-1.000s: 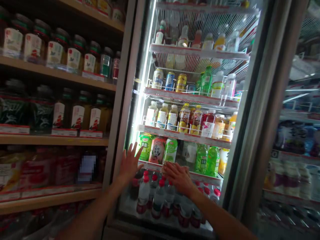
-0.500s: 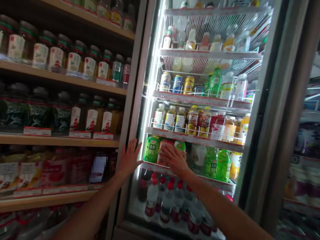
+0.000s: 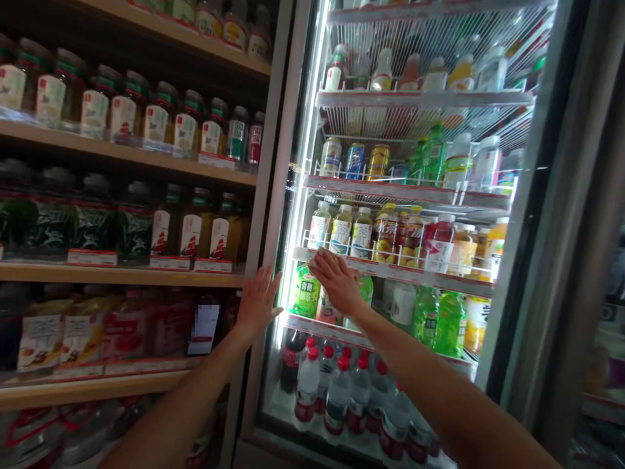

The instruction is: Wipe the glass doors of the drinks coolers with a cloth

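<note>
My left hand (image 3: pixel 258 301) is open, fingers spread, against the upright left frame of the lit drinks cooler (image 3: pixel 266 365). My right hand (image 3: pixel 339 281) is stretched out inside it, fingers side by side, at the shelf's price rail (image 3: pixel 385 268); I cannot tell if the fingertips press on it. Just beneath that hand are a green-labelled bottle (image 3: pixel 305 294) and a bottle with a pinkish label (image 3: pixel 328 309), partly covered by the hand. Behind the rail stand bottles with white labels (image 3: pixel 340 229). I make out nothing held in either hand.
Wooden shelves (image 3: pixel 122 279) with rows of bottles run along the left. A phone-like lit screen (image 3: pixel 202 330) stands on a lower one. Red-capped bottles (image 3: pixel 336 400) fill the cooler's bottom. A thick metal upright (image 3: pixel 551 280) borders it on the right.
My right hand has risen from in front of the red-labelled bottle to the rail above. My left hand stays at the frame. The view has shifted slightly.
</note>
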The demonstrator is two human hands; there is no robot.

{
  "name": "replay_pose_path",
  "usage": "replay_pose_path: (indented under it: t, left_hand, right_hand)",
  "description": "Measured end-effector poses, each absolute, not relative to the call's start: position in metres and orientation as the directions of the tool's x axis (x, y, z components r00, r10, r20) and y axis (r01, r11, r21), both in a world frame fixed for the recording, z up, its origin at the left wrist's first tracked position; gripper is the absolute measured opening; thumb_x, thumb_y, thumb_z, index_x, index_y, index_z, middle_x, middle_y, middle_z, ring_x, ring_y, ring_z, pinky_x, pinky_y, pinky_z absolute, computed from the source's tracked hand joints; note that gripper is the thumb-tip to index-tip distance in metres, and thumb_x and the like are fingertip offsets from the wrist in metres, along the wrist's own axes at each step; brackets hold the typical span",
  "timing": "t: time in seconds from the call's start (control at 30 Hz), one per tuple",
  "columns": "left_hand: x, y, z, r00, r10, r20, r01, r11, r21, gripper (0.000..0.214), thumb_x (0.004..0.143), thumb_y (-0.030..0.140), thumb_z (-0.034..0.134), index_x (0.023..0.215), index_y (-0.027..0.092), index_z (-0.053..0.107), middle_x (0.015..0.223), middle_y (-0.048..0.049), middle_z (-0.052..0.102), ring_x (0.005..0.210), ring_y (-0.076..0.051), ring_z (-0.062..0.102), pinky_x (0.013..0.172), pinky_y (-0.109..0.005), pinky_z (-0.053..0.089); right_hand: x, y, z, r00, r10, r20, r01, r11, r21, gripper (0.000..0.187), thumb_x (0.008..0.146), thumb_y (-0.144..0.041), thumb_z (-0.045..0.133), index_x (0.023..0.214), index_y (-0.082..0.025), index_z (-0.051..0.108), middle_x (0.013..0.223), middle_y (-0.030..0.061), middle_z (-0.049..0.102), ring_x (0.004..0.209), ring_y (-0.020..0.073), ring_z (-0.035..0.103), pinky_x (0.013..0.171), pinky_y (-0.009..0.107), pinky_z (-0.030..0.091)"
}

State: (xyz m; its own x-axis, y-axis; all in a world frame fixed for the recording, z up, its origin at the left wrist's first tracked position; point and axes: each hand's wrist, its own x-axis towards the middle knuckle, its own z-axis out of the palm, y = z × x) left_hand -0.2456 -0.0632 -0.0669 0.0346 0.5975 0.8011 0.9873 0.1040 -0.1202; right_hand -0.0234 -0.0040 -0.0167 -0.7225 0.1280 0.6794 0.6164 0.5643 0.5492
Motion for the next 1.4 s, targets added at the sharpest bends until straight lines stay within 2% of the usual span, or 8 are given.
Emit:
replay_pose_path:
  t: [0.2,0.37,0.43,0.6,0.83,1.03,1.27,1.4]
  left_hand:
    - [-0.249,-0.066,-0.052,0.065,0.591,0.804,0.985,0.089,-0.144,0.079,0.071,0.029,0.069,0.14,0.02,0.031,0.15,-0.0114,0.022,0.138,-0.031,0.02,0.108,-0.054,0.025]
    - [-0.247,-0.066,-0.037,0.084,0.564,0.822,0.984,0.082,-0.157,0.079,0.071,0.03,0.069,0.14,0.022,0.031,0.15,-0.0115,0.023,0.138,-0.03,0.02,0.109,-0.053,0.024]
    - [-0.245,-0.065,-0.033,0.099,0.555,0.826,0.984,0.068,-0.163,0.079,0.071,0.032,0.07,0.14,0.022,0.031,0.149,-0.0115,0.024,0.138,-0.03,0.02,0.109,-0.053,0.024]
    - [-0.241,-0.065,-0.027,0.114,0.542,0.832,0.985,0.046,-0.166,0.077,0.072,0.034,0.069,0.139,0.022,0.033,0.149,-0.0114,0.025,0.138,-0.03,0.019,0.11,-0.052,0.024]
    - [-0.225,-0.059,-0.004,0.119,0.539,0.834,0.986,0.031,-0.161,0.079,0.073,0.036,0.067,0.141,0.022,0.029,0.15,-0.0113,0.022,0.139,-0.031,0.017,0.109,-0.054,0.024]
    - [-0.188,-0.058,0.013,0.157,0.522,0.838,0.986,-0.032,-0.165,0.079,0.075,0.044,0.064,0.141,0.022,0.027,0.15,-0.0124,0.02,0.139,-0.03,0.016,0.109,-0.053,0.022]
    - [-0.147,-0.049,0.022,0.166,0.547,0.82,0.986,-0.102,-0.132,0.085,0.075,0.053,0.06,0.143,0.02,0.021,0.152,-0.014,0.012,0.14,-0.03,0.009,0.11,-0.054,0.019]
    - [-0.123,-0.048,0.03,0.176,0.568,0.804,0.984,-0.123,-0.128,0.089,0.073,0.051,0.064,0.144,0.02,0.019,0.152,-0.0136,0.012,0.14,-0.03,0.008,0.111,-0.053,0.016]
  right_hand:
    - [-0.034,-0.002,-0.03,-0.858,0.0,0.513,0.402,0.619,0.674,0.045,0.085,-0.015,0.047,0.13,-0.021,0.047,0.143,0.0054,0.041,0.138,0.0234,0.024,0.111,0.045,0.025]
    - [-0.05,0.0,0.0,-0.71,0.065,0.702,0.603,0.572,0.556,0.046,0.086,-0.012,0.044,0.131,-0.019,0.047,0.144,0.0083,0.038,0.139,0.0266,0.021,0.111,0.05,0.023]
    - [-0.048,-0.002,-0.003,-0.708,0.072,0.703,0.61,0.564,0.556,0.046,0.085,-0.012,0.045,0.131,-0.019,0.047,0.145,0.0085,0.037,0.138,0.0277,0.022,0.11,0.05,0.024]
    - [-0.026,-0.002,-0.017,-0.892,-0.019,0.451,0.349,0.604,0.716,0.045,0.086,-0.017,0.048,0.13,-0.024,0.047,0.142,0.004,0.042,0.136,0.0225,0.028,0.11,0.046,0.027]
    - [0.003,0.003,0.057,-0.615,0.069,0.785,0.71,0.482,0.514,0.047,0.086,-0.014,0.045,0.132,-0.023,0.046,0.145,0.0065,0.037,0.139,0.0255,0.019,0.11,0.051,0.02]
    - [0.053,-0.001,0.03,-0.822,-0.019,0.569,0.495,0.468,0.732,0.043,0.086,-0.017,0.048,0.128,-0.026,0.05,0.142,0.0031,0.043,0.138,0.0226,0.024,0.111,0.046,0.021]
    - [0.098,0.001,0.064,-0.562,0.01,0.827,0.76,0.399,0.513,0.046,0.084,-0.016,0.046,0.13,-0.024,0.047,0.144,0.0064,0.038,0.141,0.0234,0.015,0.11,0.051,0.02]
    - [0.121,-0.003,0.04,-0.741,-0.018,0.671,0.602,0.423,0.677,0.044,0.084,-0.013,0.045,0.126,-0.026,0.051,0.141,0.0042,0.043,0.14,0.0212,0.017,0.11,0.048,0.024]
